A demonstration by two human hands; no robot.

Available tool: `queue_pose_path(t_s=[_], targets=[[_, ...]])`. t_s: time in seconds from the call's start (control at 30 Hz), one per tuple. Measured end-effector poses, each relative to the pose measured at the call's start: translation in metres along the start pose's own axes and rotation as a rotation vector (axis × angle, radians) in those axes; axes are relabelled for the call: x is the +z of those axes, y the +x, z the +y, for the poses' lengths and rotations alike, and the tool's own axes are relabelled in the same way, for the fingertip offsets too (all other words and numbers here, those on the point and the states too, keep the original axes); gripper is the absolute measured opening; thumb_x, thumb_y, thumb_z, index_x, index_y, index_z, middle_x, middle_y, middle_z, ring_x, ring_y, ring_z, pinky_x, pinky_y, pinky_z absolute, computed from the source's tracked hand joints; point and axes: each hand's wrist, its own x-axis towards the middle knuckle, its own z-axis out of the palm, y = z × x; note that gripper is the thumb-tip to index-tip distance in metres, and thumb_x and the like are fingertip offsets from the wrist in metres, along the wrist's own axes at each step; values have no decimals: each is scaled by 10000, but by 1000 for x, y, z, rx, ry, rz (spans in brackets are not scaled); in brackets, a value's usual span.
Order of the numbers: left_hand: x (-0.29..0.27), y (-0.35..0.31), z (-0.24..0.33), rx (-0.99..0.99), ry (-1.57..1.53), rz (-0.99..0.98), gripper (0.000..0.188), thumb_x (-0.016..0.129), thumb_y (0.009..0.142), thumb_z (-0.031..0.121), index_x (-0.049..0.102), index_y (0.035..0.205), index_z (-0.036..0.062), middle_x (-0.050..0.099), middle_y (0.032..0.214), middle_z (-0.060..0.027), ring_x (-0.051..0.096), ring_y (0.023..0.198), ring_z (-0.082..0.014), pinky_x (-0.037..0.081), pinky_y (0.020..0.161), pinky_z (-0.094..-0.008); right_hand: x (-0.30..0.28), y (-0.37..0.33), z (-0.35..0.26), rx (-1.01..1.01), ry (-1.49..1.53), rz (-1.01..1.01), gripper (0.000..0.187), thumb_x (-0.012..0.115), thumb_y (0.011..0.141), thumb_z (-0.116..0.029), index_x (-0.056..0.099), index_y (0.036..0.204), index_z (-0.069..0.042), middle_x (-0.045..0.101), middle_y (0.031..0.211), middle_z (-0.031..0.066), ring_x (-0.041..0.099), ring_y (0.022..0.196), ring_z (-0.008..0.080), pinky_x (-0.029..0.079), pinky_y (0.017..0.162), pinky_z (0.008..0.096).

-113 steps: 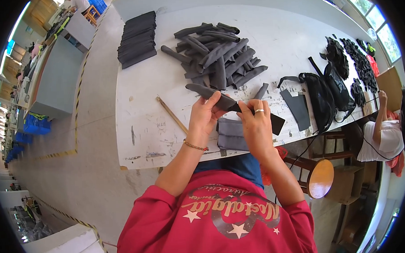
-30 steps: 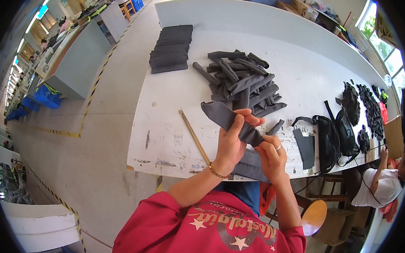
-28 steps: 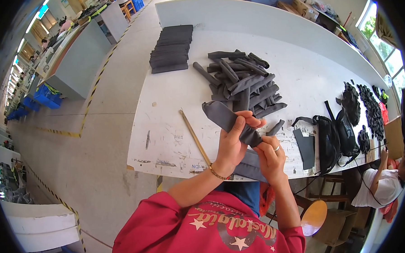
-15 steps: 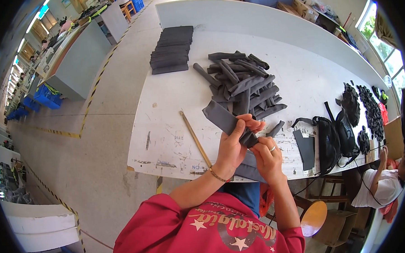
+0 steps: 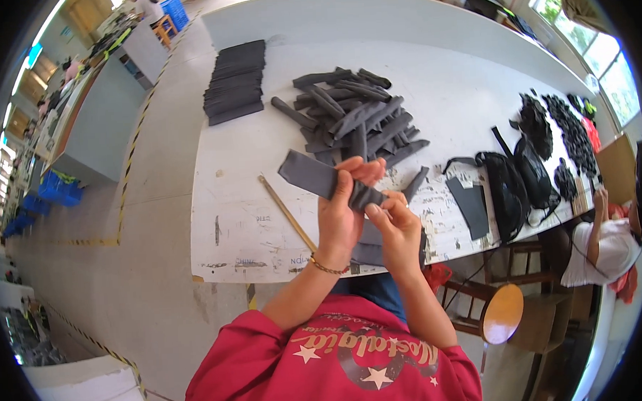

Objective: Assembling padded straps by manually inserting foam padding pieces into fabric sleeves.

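Note:
My left hand (image 5: pixel 341 205) holds a dark grey fabric sleeve (image 5: pixel 307 174) between its thumb and palm, the other fingers half stretched behind it. At the sleeve's bunched lower end, my right hand (image 5: pixel 400 233) pinches the cloth. The far end is flat and points up to the left. Beyond my hands lies a loose heap of similar grey fabric sleeves (image 5: pixel 364 116). Partly hidden below my hands, more grey cloth (image 5: pixel 368 252) rests at the table's near edge. A thin wooden stick (image 5: pixel 286 213) lies left of my left wrist.
A neat stack of dark grey fabric pieces (image 5: pixel 235 82) is at the far left of the white table (image 5: pixel 233 161). To the right are a flat grey piece (image 5: pixel 469 207), black bags (image 5: pixel 506 196) and black bundles (image 5: pixel 535 126). Another person (image 5: pixel 599 249) sits at the right; a stool (image 5: pixel 501 313) stands nearby.
My hands have shifted slightly apart along the sleeve, and the left fingers are straighter. The view has moved, so the table sits further left and higher.

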Motion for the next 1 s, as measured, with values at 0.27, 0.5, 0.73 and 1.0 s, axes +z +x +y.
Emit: queue_pose_path(t_s=[0.27, 0.5, 0.73, 1.0], targets=[[2, 6, 7, -14, -10, -79, 341, 447, 1026, 270, 530, 1218, 1, 654, 1151, -144, 551, 1211, -345, 388, 1094, -493, 0, 12, -26, 347, 317, 65, 110, 687, 880, -47, 619, 952, -1, 607, 903, 9, 575, 855, 89, 485, 772, 239], [-53, 10, 39, -29, 235, 285, 286, 639, 938, 223, 622, 1097, -14, 690, 1001, -196, 685, 892, -353, 540, 881, -449, -12, 12, -1, -150, -87, 143, 106, 709, 836, 26, 610, 861, 0, 593, 830, -1, 534, 795, 62, 435, 736, 207], [-60, 9, 37, -15, 129, 214, 282, 630, 941, 228, 637, 1067, -23, 693, 986, -201, 674, 937, -370, 530, 889, -446, -24, 15, 9, 7, 77, 135, 55, 711, 850, -12, 656, 855, -11, 642, 813, -16, 555, 763, 42, 431, 714, 193], [-68, 10, 30, 9, 504, 292, 306, 568, 985, 279, 664, 974, -11, 673, 856, -100, 639, 737, -187, 527, 670, -298, -29, 15, 13, 61, -7, 180, 152, 618, 952, -148, 650, 925, -2, 573, 743, -38, 475, 689, 41, 393, 617, 218]])
